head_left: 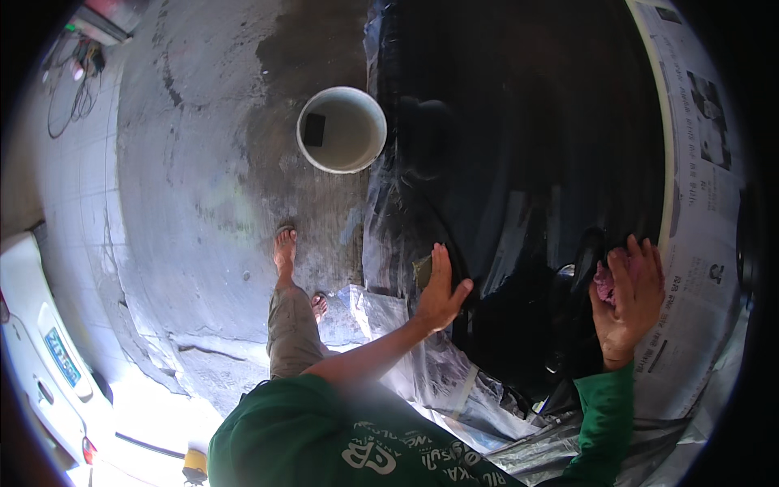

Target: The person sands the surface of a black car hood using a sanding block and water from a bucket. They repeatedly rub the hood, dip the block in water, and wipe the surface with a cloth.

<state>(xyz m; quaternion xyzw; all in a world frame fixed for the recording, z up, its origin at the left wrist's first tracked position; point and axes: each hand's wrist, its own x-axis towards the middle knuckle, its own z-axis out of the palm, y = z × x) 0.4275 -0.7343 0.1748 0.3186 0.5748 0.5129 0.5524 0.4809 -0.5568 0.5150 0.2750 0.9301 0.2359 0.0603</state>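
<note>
Fingers (621, 272) of right hand (626, 308), frame right, hold pink wad (604, 284); left hand (441, 299), frame centre, covers olive pad (422, 271), grip indeterminable

We are seemingly working in a car-body workshop: printed white newspaper (698, 235) is edging a glossy black panel (527, 114) at right, and a white car (26, 304) is standing near left.

White letters (369, 457) on the green shirt (272, 430) at the near edge, pale letters and numbers on a blue plate (62, 357) on the white car (26, 349) at the near left, black print (653, 345) on the newspaper (699, 223) down the right side, some too tiny to read
</note>
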